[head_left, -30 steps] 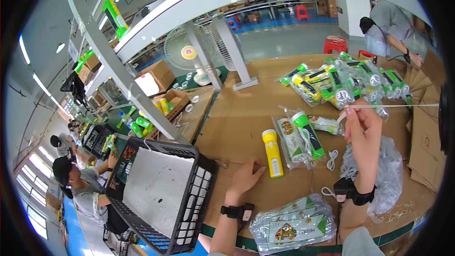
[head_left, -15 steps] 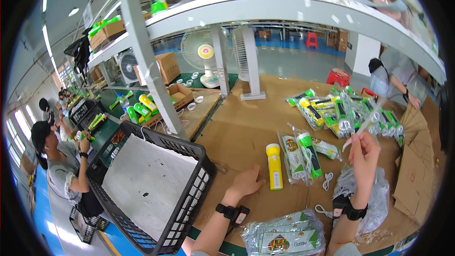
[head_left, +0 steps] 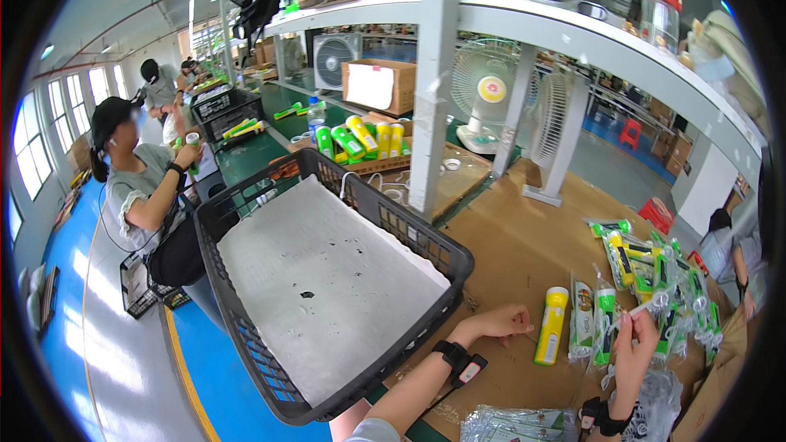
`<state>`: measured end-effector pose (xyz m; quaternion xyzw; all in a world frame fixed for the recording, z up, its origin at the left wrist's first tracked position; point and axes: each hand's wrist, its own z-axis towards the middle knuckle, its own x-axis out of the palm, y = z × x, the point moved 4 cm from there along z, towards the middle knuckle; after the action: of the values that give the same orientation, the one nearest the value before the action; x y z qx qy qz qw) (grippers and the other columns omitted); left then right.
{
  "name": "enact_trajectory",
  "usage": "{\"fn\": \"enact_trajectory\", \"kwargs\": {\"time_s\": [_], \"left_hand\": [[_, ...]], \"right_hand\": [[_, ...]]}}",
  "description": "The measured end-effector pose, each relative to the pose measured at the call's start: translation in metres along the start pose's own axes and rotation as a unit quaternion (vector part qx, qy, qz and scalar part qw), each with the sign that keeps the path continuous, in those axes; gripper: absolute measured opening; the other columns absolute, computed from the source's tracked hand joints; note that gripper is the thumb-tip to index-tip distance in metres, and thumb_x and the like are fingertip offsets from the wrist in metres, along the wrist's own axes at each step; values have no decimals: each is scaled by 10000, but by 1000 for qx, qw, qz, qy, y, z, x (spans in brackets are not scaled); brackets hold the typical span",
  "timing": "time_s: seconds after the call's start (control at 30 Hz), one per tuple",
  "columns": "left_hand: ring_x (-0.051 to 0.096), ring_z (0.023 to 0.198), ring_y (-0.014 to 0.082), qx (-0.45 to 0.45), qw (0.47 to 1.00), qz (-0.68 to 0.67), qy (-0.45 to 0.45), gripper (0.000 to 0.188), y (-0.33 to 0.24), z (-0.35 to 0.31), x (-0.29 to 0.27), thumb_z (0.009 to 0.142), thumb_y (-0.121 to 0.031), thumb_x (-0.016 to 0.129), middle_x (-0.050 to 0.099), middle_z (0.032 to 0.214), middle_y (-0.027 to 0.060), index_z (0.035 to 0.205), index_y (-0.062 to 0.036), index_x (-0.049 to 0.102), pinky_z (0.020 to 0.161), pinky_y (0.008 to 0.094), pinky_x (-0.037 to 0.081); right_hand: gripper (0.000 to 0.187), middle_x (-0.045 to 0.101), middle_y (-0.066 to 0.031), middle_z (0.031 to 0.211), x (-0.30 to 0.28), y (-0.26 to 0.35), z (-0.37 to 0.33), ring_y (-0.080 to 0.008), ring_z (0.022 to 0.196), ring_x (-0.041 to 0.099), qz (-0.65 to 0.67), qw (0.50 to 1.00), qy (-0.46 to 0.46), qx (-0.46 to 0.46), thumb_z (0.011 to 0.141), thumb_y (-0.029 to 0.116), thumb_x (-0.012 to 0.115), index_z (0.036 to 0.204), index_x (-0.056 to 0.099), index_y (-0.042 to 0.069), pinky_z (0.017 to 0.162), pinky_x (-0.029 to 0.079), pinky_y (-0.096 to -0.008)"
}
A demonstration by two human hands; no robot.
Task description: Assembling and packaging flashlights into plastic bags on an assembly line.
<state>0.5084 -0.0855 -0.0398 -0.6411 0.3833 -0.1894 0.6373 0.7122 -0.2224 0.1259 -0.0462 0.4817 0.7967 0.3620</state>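
Note:
My left hand point(head_left: 506, 322) rests low over the cardboard-covered table with its fingers loosely apart, holding nothing. Just right of it lies a yellow flashlight point(head_left: 552, 326) with a white switch panel. Beyond that are a flat clear packet point(head_left: 580, 323) with a printed card inside and a green flashlight point(head_left: 604, 327) with a white cable against it. My right hand point(head_left: 636, 342) is raised beside them, finger and thumb pinched on a thin whitish translucent strip point(head_left: 652, 304). Below the left wrist sits a stack of printed cards point(head_left: 517, 423) in clear plastic.
A black plastic crate point(head_left: 460, 278) lined with a white sheet stands at the left. Bagged flashlights point(head_left: 667, 278) are heaped at the right, near crumpled clear bags point(head_left: 657, 397). A shelf post point(head_left: 434, 98) and a fan point(head_left: 489, 86) rise behind. A co-worker point(head_left: 147, 188) sits at far left.
The view has swung left, so the crate and co-worker show more fully and the table things sit further right. My right hand still pinches the strip; my left stays beside the yellow flashlight.

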Motion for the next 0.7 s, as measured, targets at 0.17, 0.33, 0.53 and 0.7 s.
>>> {"fn": "enact_trajectory", "kwargs": {"time_s": [0.17,0.33,0.53,0.7], "left_hand": [[598,748,129,62,975,-207,44,295,10,-2,-9,977,-315,541,568,847,40,1117,-55,529,634,288,569],[596,828,121,73,954,-289,33,304,8,-4,-13,986,-312,520,562,936,51,1161,-64,522,729,281,558],[600,841,122,60,957,-284,19,304,7,-7,-16,979,-302,529,562,939,45,1170,-65,523,739,283,556],[597,869,118,53,961,-271,24,331,1,-11,-16,958,-318,568,570,953,39,1178,-74,531,757,286,552]], "right_hand": [[146,467,9,567,10,-1,-5,-40,468,406,-11,1000,11,-7,944,47,523,806,533,1,443,295,-220],[144,496,-1,606,14,1,-6,-41,488,419,21,1000,12,1,941,47,532,804,535,3,453,310,-218],[135,508,-1,614,13,3,-4,-44,505,438,18,1000,19,2,935,45,545,808,536,0,463,326,-217],[165,490,27,631,4,0,-2,-11,482,394,-8,1000,10,-24,968,75,529,813,535,18,444,292,-193]]}}
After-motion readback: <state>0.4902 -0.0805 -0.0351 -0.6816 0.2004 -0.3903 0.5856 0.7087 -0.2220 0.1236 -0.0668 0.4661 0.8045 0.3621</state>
